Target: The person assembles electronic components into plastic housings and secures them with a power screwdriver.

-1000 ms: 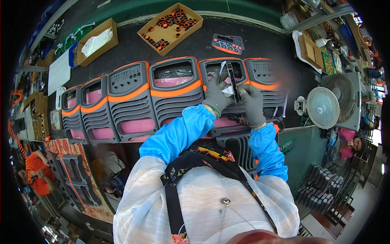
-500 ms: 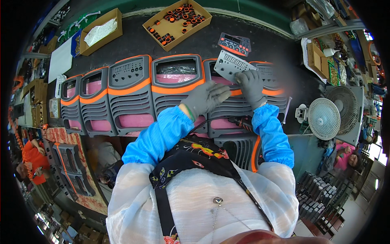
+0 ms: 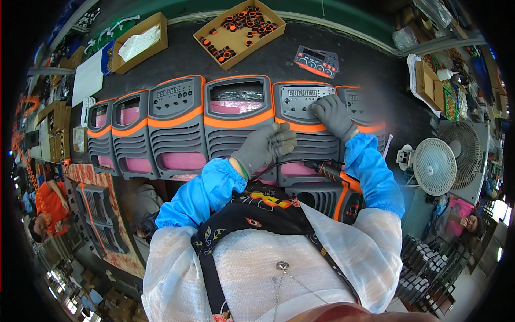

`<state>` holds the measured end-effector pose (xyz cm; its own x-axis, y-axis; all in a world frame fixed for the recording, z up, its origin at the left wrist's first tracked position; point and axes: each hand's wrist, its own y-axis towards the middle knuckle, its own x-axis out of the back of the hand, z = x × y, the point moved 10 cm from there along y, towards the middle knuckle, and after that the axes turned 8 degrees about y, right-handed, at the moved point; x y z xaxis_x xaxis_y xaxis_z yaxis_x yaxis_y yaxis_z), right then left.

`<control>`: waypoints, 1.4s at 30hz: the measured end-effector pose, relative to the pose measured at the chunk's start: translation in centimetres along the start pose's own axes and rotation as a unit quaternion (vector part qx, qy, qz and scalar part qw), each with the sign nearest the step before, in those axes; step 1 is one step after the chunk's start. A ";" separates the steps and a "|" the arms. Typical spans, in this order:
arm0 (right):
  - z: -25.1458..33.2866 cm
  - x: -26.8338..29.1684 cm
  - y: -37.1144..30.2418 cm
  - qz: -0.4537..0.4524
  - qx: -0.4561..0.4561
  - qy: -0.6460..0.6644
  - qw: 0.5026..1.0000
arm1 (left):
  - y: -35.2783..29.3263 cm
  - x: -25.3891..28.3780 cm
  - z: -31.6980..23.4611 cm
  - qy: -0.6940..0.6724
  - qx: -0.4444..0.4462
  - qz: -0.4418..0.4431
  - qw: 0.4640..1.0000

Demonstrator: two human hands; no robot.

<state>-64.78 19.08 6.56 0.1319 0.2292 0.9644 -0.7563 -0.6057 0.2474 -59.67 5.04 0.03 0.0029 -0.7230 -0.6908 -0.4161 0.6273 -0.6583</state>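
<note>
A grey control panel (image 3: 298,103) with a digit display lies in the upper window of a grey housing (image 3: 307,140) with orange trim. My right hand (image 3: 335,117), in a grey glove, has its fingers curled and closed at the panel's right part; the fingertips partly hide what they grip there. Lower and to the left, my gloved left hand (image 3: 263,148) is open, fingers stretched out, over the side of the same housing and holding nothing. A dark overlay plate (image 3: 316,61) with dial markings rests on the table behind the panel.
More housings (image 3: 177,129) stand in a row leftward, one more at right. Behind them is a cardboard box (image 3: 225,40) of black-orange knobs. An orange-black power tool (image 3: 343,177) with a cable lies by my right forearm. A fan (image 3: 434,165) stands at right.
The panel, tilted above the housing before, now lies level in its window. My right hand came down with it; my left hand moved slightly down and left.
</note>
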 end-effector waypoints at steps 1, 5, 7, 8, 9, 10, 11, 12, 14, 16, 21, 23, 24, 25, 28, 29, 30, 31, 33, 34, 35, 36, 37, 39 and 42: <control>-0.1 0.1 0.0 -0.004 -0.005 0.011 1.000 | 0.0 0.0 0.0 -0.001 0.003 -0.003 1.000; -1.0 -0.8 0.2 0.024 -0.032 0.050 0.998 | 0.2 0.1 0.3 0.012 0.002 -0.001 1.000; -1.0 -0.7 0.3 0.011 -0.029 0.045 0.999 | 0.3 -0.1 0.4 0.019 0.006 -0.007 1.000; -0.9 -0.8 0.3 0.010 -0.029 0.044 0.999 | 0.3 -0.1 0.5 0.023 0.011 -0.013 1.000; -1.0 -1.0 -0.1 0.012 -0.054 0.034 0.998 | 0.1 -0.1 0.5 0.024 0.011 -0.013 1.000; -1.2 -1.1 -0.3 0.015 -0.079 0.023 0.996 | 0.0 -0.3 0.6 0.026 0.011 -0.004 1.000; -1.1 -1.0 -0.4 0.015 -0.080 0.022 0.996 | 0.0 -0.5 0.6 0.027 0.012 0.006 1.000; -0.9 -0.6 -0.3 0.006 -0.071 0.014 0.997 | -0.1 -0.5 0.6 0.030 0.011 0.008 0.999; -1.0 -0.2 0.0 -0.005 -0.062 0.003 0.998 | -0.1 -0.4 0.8 0.031 0.010 0.009 0.999; -1.0 -1.1 0.0 0.038 -0.058 0.028 0.997 | -0.3 -0.5 0.9 0.034 0.012 0.016 0.999; -1.0 -1.4 0.3 0.066 -0.057 0.020 0.996 | -0.9 -0.6 0.9 0.040 0.012 0.015 0.999; -1.4 -1.6 0.1 0.064 -0.077 0.038 0.994 | -0.9 -0.5 1.2 0.027 0.010 0.034 0.999; -1.4 -1.9 0.2 0.068 -0.094 0.037 0.993 | -1.1 -0.5 1.0 0.026 0.008 0.035 0.999; -1.4 -2.1 0.1 0.072 -0.112 0.035 0.990 | -1.3 -0.5 0.8 0.029 -0.001 0.036 0.999; -1.5 -1.2 0.9 0.062 -0.176 0.014 0.982 | -1.6 -0.1 0.3 0.023 -0.017 0.032 0.999; -0.8 -1.1 1.4 0.061 -0.174 0.016 0.983 | -1.7 0.1 0.1 0.014 -0.022 0.029 0.999; 0.1 -0.2 1.8 0.021 -0.185 0.042 0.982 | -2.0 0.2 -0.1 0.014 -0.024 0.025 0.999; 1.0 0.5 2.0 -0.018 -0.194 0.068 0.978 | -2.2 0.0 -0.6 0.023 -0.032 0.037 0.999; 1.1 -0.4 1.8 0.000 -0.220 0.077 0.972 | -2.8 0.0 -0.8 0.020 -0.028 0.033 0.999; 0.3 -0.9 2.2 0.015 -0.243 0.082 0.966 | -2.6 0.4 -1.6 0.023 -0.042 0.025 0.999; 0.2 -0.1 2.1 -0.022 -0.250 0.082 0.964 | -2.4 0.1 -2.0 0.027 -0.038 0.070 0.996; 0.8 0.6 2.4 -0.059 -0.255 0.085 0.961 | -2.7 0.0 -2.7 0.031 -0.037 0.114 0.992; 2.4 0.5 3.6 -0.068 -0.237 0.093 0.965 | -3.2 0.6 -4.2 0.031 -0.058 0.117 0.991; 4.7 0.9 4.9 -0.078 -0.250 0.102 0.960 | -4.8 2.6 -8.2 0.059 -0.110 0.092 0.988; 10.9 0.8 10.5 -0.058 -0.192 0.168 0.965 | -8.9 5.1 -15.8 0.126 -0.205 0.057 0.969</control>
<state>-65.62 4.61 10.96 0.0624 0.5521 0.8314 -0.9390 -0.2499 0.2364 -70.33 -8.77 7.11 -0.2654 -0.7356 -0.6232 -0.7266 0.5775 -0.3723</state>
